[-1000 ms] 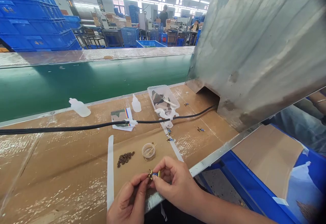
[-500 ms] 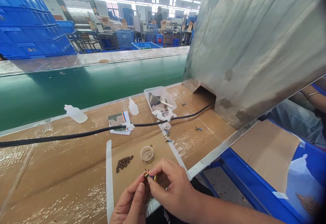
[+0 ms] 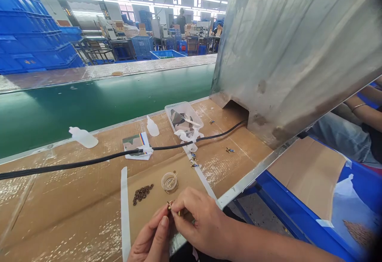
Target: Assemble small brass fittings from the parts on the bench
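Note:
Between my fingertips is a tiny blue and yellow piece [image 3: 169, 207], mostly covered by the fingers. My left hand [image 3: 152, 236] pinches it from the left with thumb and forefinger. From the right, the thumb and forefinger of my right hand [image 3: 198, 218] close on it too. Just beyond the hands, a small clear round cup [image 3: 169, 182] with a thin stick in it stands on a brown sheet [image 3: 146, 218]. A cluster of small dark brown rings [image 3: 142, 194] lies left of the cup. Similar small blue and yellow pieces [image 3: 194, 165] rest by the sheet's taped right edge.
A black cable [image 3: 101, 159] crosses the cardboard-covered table into an opening under a large metal panel [image 3: 286, 55]. Behind it are two white squeeze bottles [image 3: 85, 138], a camouflage-patterned pad [image 3: 131, 142] and a clear plastic tub [image 3: 185, 111]. Another person's arm [image 3: 358, 107] shows at right.
The view has shifted slightly, so the table items sit a little further left. My right fingers now cover more of the small piece; both hands still pinch it.

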A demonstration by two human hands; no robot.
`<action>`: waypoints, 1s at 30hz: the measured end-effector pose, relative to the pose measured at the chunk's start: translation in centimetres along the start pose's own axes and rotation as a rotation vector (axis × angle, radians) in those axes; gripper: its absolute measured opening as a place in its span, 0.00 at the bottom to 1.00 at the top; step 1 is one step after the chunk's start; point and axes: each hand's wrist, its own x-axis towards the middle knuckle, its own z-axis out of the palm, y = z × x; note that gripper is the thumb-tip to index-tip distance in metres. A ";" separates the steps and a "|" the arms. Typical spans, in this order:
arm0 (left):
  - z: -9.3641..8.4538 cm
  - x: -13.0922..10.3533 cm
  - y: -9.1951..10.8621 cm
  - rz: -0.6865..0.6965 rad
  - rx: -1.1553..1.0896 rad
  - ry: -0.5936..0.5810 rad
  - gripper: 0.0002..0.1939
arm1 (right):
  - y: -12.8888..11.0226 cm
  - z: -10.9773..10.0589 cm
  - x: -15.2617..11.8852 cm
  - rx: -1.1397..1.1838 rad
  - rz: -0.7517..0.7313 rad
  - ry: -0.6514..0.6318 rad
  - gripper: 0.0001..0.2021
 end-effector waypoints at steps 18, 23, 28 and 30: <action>0.7 -0.7 -0.5 0.261 0.279 0.005 0.17 | 0.3 0.5 -0.5 0.163 0.255 0.053 0.02; 0.8 -0.7 -0.5 0.238 0.241 0.015 0.16 | 0.6 0.8 -0.5 0.219 0.347 0.038 0.02; 1.2 -0.3 -0.3 0.082 0.054 0.039 0.16 | 0.4 0.7 -0.3 0.169 0.238 0.057 0.02; 1.4 -0.3 0.0 0.039 -0.001 0.036 0.17 | 0.3 0.5 -0.3 0.135 0.154 0.053 0.02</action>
